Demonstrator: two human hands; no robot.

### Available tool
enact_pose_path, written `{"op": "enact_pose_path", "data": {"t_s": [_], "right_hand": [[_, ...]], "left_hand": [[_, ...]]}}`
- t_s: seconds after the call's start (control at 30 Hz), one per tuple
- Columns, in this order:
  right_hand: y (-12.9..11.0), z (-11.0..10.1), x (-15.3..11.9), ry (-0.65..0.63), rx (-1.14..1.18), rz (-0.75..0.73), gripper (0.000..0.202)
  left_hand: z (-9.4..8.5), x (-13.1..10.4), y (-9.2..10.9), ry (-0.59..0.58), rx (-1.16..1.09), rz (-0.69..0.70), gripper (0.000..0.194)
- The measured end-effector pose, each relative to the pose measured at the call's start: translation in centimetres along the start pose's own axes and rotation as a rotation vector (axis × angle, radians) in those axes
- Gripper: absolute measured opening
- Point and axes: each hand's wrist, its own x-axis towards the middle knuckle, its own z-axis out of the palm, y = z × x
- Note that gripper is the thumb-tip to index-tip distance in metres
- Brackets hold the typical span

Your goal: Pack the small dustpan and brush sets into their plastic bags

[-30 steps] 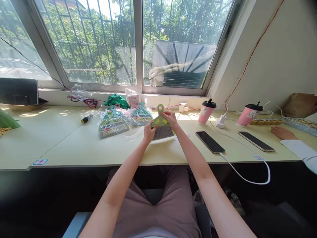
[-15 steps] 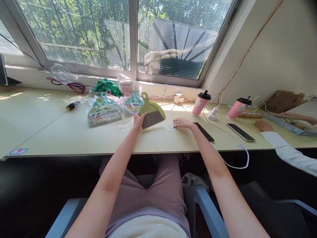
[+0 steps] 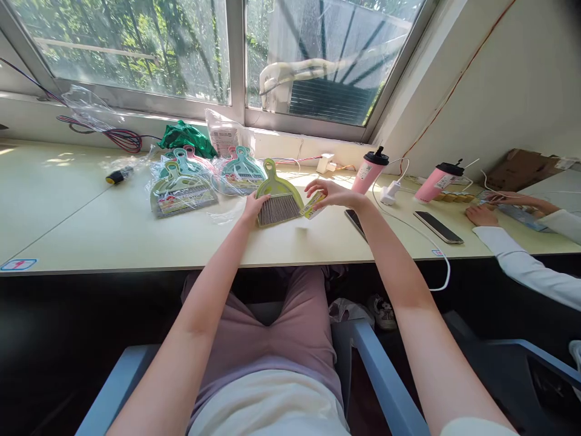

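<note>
My left hand (image 3: 255, 207) grips the left edge of a green dustpan (image 3: 287, 189) with a grey-bristled brush (image 3: 278, 209) nested in it. The set leans with its handle pointing away from me. To its right, my right hand (image 3: 333, 195) pinches a small yellow-green printed card (image 3: 313, 206), raised above the table close to the dustpan's right side. More dustpan-and-brush sets in clear wrap lie to the left: a green one (image 3: 184, 197) in front, with a teal one (image 3: 242, 169) behind and pink parts showing between.
A green crumpled bag (image 3: 188, 138) and a clear plastic packet (image 3: 224, 130) sit by the window. A black-and-yellow item (image 3: 118, 176) lies left. On the right are two pink cups (image 3: 370, 171), phones (image 3: 439, 227), a white cable and a co-worker's hands (image 3: 482, 215).
My right hand has lifted the card off the table and turned it up beside the dustpan. The dustpan set has tilted slightly. The co-worker's second arm has come into view.
</note>
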Motion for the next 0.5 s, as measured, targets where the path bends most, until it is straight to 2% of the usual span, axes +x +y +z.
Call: {"op": "enact_pose_path", "data": {"t_s": [0.07, 0.13, 0.2, 0.3, 0.4, 0.5], "right_hand": [[-2.2, 1.2, 1.4, -0.008, 0.008, -0.019, 0.049], [-3.8, 2.6, 2.9, 0.067, 0.006, -0.039, 0.039], [-4.3, 3.7, 4.1, 0.156, -0.04, -0.037, 0.028], [-3.5, 4.7, 5.0, 0.317, -0.247, 0.044, 0.013], [-1.7, 4.6, 4.5, 0.481, -0.562, 0.129, 0.008], [-0.3, 3.5, 3.4, 0.5, -0.791, 0.178, 0.011]], "left_hand": [[0.1, -0.2, 0.0, -0.019, 0.018, -0.02, 0.025], [0.2, -0.3, 0.0, -0.028, 0.034, -0.04, 0.025], [0.1, -0.4, 0.0, -0.024, 0.035, -0.05, 0.025], [0.0, -0.3, -0.1, 0.017, 0.017, -0.049, 0.022], [-0.2, 0.0, -0.2, 0.089, 0.014, -0.065, 0.022], [-0.3, 0.5, -0.5, 0.146, 0.021, -0.056, 0.024]]}}
